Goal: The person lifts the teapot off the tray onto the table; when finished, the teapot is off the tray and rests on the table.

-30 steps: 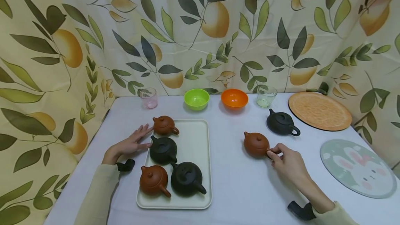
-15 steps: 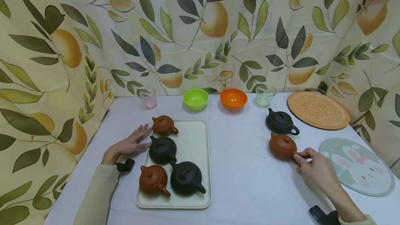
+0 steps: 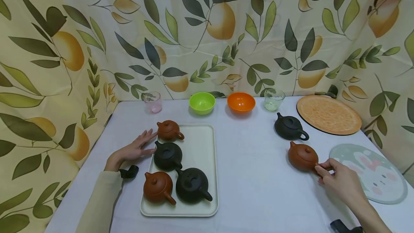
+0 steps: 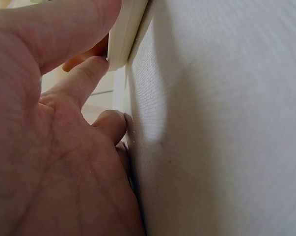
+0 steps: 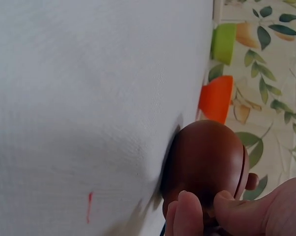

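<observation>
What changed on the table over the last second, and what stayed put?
The right hand, pinching the brown teapot by its handle, carried it rightward to just in front of the black teapot, near the bunny mat. The left hand stayed against the tray; its four teapots did not move.

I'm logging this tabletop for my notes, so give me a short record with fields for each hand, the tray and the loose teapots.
left hand: left hand lies flat, fingers straight, touching the edge of the cream rectangular plastic tray
right hand: right hand pinches the handle of the brown round clay teapot standing on the white table
tray contents: two brown and two black teapots
loose teapot: black round clay teapot behind the brown one
</observation>
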### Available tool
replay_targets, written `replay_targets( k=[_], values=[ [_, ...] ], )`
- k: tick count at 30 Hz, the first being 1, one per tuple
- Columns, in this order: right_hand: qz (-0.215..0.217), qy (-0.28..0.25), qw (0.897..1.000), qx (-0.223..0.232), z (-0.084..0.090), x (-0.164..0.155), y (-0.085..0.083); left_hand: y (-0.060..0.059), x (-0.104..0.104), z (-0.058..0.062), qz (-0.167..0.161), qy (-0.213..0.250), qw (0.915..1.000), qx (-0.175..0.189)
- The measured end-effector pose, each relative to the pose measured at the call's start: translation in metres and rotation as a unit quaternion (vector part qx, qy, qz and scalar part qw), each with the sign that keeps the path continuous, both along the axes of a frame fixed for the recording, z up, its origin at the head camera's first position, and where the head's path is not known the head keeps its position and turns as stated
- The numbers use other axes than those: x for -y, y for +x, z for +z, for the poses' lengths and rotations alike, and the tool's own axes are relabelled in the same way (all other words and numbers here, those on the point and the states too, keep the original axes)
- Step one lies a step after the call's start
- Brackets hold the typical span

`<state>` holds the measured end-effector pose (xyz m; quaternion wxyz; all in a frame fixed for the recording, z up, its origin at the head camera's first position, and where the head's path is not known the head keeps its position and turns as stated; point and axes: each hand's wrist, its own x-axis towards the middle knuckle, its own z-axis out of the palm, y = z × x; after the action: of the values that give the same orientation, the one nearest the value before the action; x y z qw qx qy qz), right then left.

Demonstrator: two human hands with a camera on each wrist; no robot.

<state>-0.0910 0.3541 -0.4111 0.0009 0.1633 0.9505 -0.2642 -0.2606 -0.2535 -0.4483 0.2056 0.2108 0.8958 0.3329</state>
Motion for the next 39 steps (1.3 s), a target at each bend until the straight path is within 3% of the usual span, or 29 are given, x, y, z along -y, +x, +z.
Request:
replay_targets(
  k=[7,13,20,25,29,34,39],
  values=[
    [0.019,0.008,1.000,-0.016,0.002,-0.002,0.004,-0.001,0.000,-0.001,0.004,-0.005,1.0000,0.006],
    [0.022,0.057,0.998,-0.034,0.010,-0.003,0.008,0.000,0.002,-0.005,0.004,-0.005,1.0000,0.006],
    [0.005,0.079,0.992,-0.098,0.029,0.031,0.013,-0.001,0.002,-0.003,0.004,-0.005,1.0000,0.003],
    [0.076,0.054,0.983,-0.156,0.040,0.072,0.014,-0.001,0.001,0.000,0.005,-0.009,0.9999,0.004],
    [0.141,0.021,0.981,-0.128,0.044,0.105,0.009,-0.002,0.000,0.001,0.001,-0.010,0.9999,-0.003],
    [0.193,-0.023,0.977,-0.089,0.045,0.137,0.002,-0.004,-0.003,0.001,-0.003,-0.005,1.0000,-0.005],
    [0.267,-0.058,0.959,-0.080,0.038,0.171,-0.002,-0.002,-0.001,0.000,0.006,-0.013,0.9999,0.004]
  ],
)
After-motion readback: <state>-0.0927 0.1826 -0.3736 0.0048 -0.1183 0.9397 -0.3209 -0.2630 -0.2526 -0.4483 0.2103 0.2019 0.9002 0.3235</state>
